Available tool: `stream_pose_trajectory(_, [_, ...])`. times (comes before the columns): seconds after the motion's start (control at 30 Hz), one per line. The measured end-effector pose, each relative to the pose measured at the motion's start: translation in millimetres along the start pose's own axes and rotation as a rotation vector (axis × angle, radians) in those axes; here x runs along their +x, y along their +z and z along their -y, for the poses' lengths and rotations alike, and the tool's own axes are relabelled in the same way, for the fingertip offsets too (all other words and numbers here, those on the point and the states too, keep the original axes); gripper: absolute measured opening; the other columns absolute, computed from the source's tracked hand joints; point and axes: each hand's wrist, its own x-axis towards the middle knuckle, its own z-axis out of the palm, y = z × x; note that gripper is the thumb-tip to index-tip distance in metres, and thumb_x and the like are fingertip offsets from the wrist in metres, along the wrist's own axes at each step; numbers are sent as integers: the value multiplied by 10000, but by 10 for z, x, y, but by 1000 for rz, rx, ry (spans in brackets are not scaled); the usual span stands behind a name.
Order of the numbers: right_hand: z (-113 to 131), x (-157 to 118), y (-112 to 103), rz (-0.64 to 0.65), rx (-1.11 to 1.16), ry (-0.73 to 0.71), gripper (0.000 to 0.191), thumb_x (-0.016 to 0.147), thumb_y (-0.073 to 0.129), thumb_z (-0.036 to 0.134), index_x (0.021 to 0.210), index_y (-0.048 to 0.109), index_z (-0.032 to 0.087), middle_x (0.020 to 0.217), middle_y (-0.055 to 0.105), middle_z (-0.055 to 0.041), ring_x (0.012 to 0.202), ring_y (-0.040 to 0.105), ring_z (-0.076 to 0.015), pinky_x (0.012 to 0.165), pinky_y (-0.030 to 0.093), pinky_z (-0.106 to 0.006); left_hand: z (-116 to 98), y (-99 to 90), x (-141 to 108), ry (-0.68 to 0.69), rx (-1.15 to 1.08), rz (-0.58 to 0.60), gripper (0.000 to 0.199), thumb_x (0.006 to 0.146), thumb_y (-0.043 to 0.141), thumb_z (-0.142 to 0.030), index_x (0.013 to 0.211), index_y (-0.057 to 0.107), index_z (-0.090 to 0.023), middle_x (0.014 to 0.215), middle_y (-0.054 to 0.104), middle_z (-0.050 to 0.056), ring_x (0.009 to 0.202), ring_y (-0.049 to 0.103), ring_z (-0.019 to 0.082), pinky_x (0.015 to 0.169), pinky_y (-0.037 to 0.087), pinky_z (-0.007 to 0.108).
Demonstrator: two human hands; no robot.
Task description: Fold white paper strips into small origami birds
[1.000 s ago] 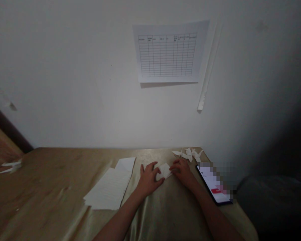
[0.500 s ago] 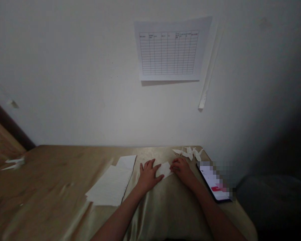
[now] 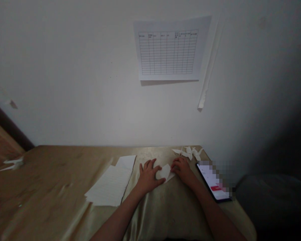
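Note:
A small folded piece of white paper (image 3: pixel 165 171) lies on the cloth-covered table between my hands. My left hand (image 3: pixel 149 176) is spread at the paper's left side, its thumb and forefinger apart and touching its edge. My right hand (image 3: pixel 182 170) has its fingertips closed together on the paper's right edge. Left of my left hand lies a stack of white sheets (image 3: pixel 110 184). Folded white paper shapes (image 3: pixel 190 153) rest just beyond my right hand.
A phone (image 3: pixel 213 182) with a lit screen lies at the table's right edge. Paper scraps (image 3: pixel 13 164) are at the far left. A printed table sheet (image 3: pixel 169 50) hangs on the wall behind the table (image 3: pixel 55 187).
The small paper has changed shape, with a pointed flap now showing at its lower right. My left thumb has shifted slightly down and right.

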Motion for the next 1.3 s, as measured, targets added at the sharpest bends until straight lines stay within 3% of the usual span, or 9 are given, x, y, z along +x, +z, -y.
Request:
stream_pose_trajectory(0.6, [-37, 3, 166, -27, -60, 36, 132, 913, 696, 243, 1005, 789, 242, 1272, 657, -71, 1269, 546, -255, 1169, 381, -422, -24, 66, -10, -12, 2, -3, 583, 750, 867, -515, 1267, 703, -301, 1671, 443, 151, 1567, 343, 417, 1242, 129, 797])
stream_pose_trajectory(0.83, [-26, 14, 196, -52, -62, 53, 99, 871, 749, 228, 959, 794, 225, 1278, 673, -110, 1262, 566, -280, 1149, 400, -430, -40, 44, -6, -42, -30, -8, 443, 851, 794, -552, 1216, 740, -308, 1658, 455, 142, 1559, 364, 405, 1250, 145, 778])
stream_pose_trajectory(1.3, [-15, 35, 185, -45, -74, 79, 99, 863, 766, 266, 948, 803, 231, 1273, 685, -109, 1259, 562, -292, 1137, 413, -435, -76, 96, -2, -75, -14, -4, 598, 768, 850, -599, 1271, 699, -313, 1683, 420, 164, 1575, 342, 421, 1245, 141, 784])
